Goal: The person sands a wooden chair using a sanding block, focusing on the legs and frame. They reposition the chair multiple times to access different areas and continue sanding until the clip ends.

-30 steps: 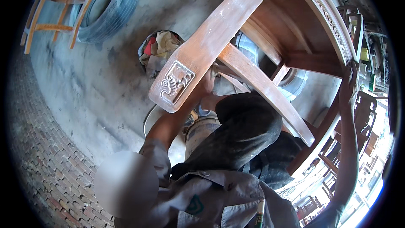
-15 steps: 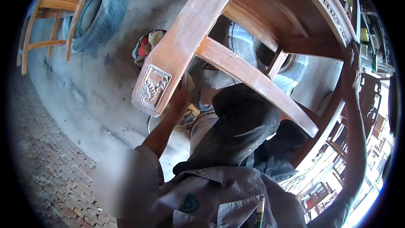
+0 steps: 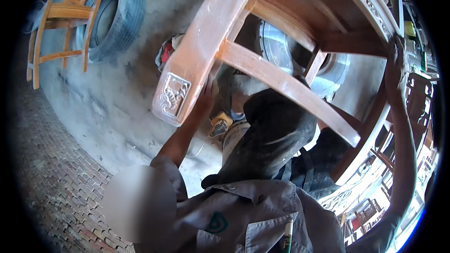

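Note:
A reddish-brown wooden furniture frame [image 3: 286, 78], tilted on its side, fills the upper right. Its broad leg [image 3: 211, 33] ends in a carved square panel [image 3: 175, 93]. My left hand [image 3: 205, 96] is against the inner edge of that leg, just beside the panel; its fingers are drawn together and partly hidden, and whatever they may hold is out of sight. Over at the far right, my right hand [image 3: 396, 58] grips the outer edge of the frame beside a carved border [image 3: 363, 2]. My bent leg in dark trousers [image 3: 281, 124] is under the crossbar.
A tyre [image 3: 124, 18] and an orange-brown wooden chair [image 3: 70, 11] stand at the upper left. Another tyre [image 3: 276, 47] lies behind the frame. A yellowish power tool [image 3: 219, 124] rests near a pale bucket [image 3: 234, 136]. More wooden furniture [image 3: 418, 98] is at the right.
My left hand has moved slightly up along the leg's edge. The whole view has shifted a little. My right hand keeps its place on the frame's edge.

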{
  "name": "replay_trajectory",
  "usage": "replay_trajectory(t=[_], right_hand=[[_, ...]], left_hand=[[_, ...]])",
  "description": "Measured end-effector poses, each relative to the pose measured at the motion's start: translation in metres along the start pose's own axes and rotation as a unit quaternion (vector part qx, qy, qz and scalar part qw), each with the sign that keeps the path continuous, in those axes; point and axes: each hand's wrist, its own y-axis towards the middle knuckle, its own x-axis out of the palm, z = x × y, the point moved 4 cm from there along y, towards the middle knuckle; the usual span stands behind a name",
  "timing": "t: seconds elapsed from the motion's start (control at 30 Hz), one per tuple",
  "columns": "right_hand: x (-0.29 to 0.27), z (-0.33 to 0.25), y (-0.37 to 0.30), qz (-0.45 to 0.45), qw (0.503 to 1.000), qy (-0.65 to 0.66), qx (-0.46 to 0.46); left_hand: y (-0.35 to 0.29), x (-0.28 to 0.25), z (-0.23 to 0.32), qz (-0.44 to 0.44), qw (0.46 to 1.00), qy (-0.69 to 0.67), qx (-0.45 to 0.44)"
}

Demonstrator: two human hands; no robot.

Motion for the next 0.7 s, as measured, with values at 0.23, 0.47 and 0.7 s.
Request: replay_trajectory(t=[0.23,0.47,0.7], right_hand=[[-0.002,-0.005,-0.003,0.012,1.000,-0.023,-0.004],[-0.017,-0.023,0.006,0.026,0.990,0.072,0.120],[-0.027,-0.036,0.013,-0.009,0.981,0.069,0.183]], left_hand=[[0.054,0.016,0.000,-0.018,0.999,-0.045,-0.008],[0.134,0.056,-0.020,0.120,0.982,0.011,0.145],[0.180,0.022,0.000,0.030,0.995,-0.052,0.083]])
